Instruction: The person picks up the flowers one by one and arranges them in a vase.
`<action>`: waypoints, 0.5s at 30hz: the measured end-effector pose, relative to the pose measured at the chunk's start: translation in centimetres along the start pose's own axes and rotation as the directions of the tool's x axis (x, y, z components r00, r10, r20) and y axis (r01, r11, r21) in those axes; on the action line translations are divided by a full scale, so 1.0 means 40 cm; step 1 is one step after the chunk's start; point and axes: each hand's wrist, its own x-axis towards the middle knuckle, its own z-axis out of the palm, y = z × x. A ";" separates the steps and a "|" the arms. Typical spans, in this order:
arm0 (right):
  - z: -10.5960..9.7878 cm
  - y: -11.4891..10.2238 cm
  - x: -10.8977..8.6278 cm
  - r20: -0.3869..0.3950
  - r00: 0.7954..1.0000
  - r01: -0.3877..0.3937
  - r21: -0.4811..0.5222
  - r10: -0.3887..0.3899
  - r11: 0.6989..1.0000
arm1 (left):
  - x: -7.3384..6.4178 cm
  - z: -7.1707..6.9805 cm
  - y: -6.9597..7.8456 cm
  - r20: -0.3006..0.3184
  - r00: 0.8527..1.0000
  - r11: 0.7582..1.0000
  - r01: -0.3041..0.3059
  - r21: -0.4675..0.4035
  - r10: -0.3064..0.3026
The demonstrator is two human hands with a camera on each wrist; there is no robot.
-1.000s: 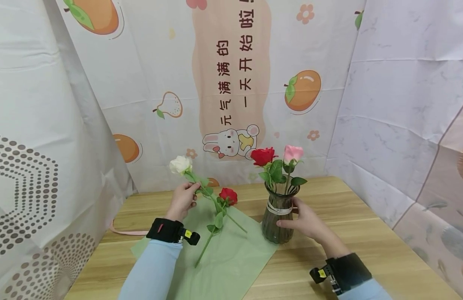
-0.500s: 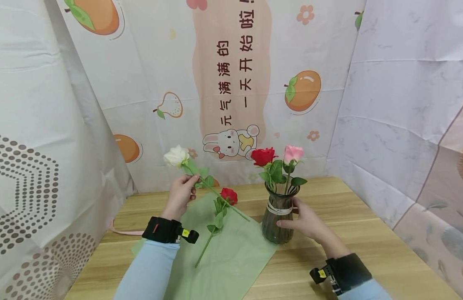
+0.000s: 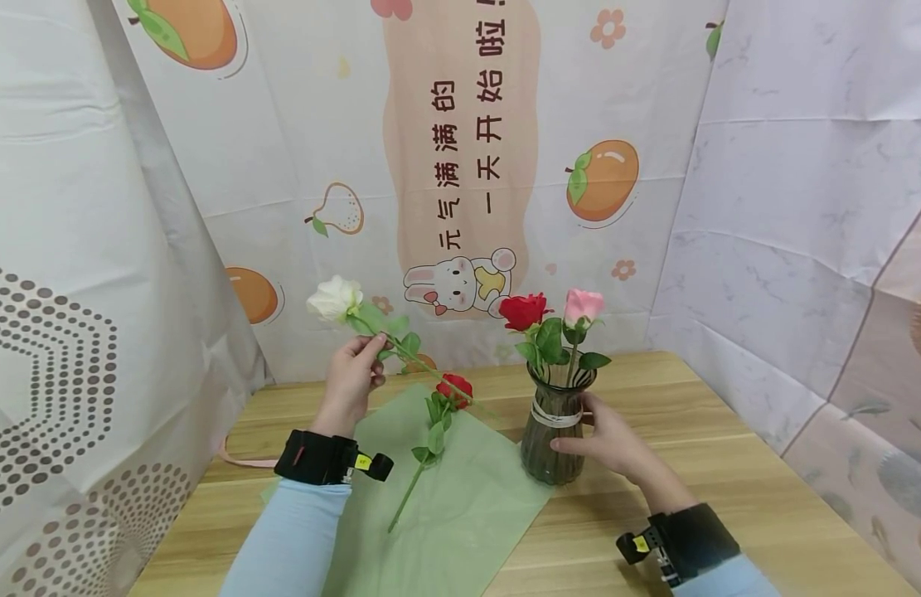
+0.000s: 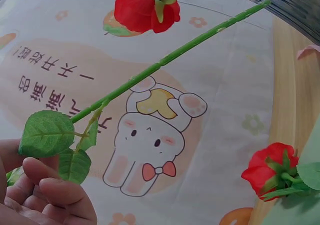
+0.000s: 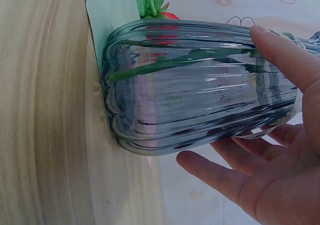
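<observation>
My left hand (image 3: 348,385) pinches the stem of a white rose (image 3: 335,298) between thumb and fingers, holding it tilted above the paper. The bloom points up and left, and the bare stem (image 4: 172,59) runs toward the vase in the left wrist view. On the right, my right hand (image 3: 613,439) grips a ribbed, dark glass vase (image 3: 551,452), thumb on one side and fingers on the other. The upright vase holds a red rose (image 3: 523,312) and a pink rose (image 3: 583,307); their stems show through the glass. Another red rose (image 3: 455,391) lies below the white rose's stem.
Green wrapping paper (image 3: 460,514) lies on the wooden table (image 3: 654,390), under the loose red rose and reaching the vase's base. A pink ribbon (image 3: 244,462) sits at the left. Printed cloth hangs (image 3: 296,274) behind the table and at both sides.
My left hand has moved up and left, lifting the white rose; its stem has swung away from the paper toward the vase. The right hand and vase have stayed put.
</observation>
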 end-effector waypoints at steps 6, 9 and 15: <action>0.001 -0.002 0.000 0.001 1.000 0.007 -0.001 -0.007 1.000 | -0.008 -0.002 0.019 -0.030 0.999 0.998 -0.033 -0.052 0.032; 0.002 -0.004 0.001 -0.002 1.000 0.012 -0.006 -0.012 1.000 | -0.013 -0.002 0.029 -0.039 0.998 0.996 -0.050 -0.075 0.047; 0.001 -0.004 0.000 0.000 1.000 0.002 0.000 -0.002 1.000 | -0.022 -0.005 0.045 -0.066 0.995 0.990 -0.078 -0.118 0.071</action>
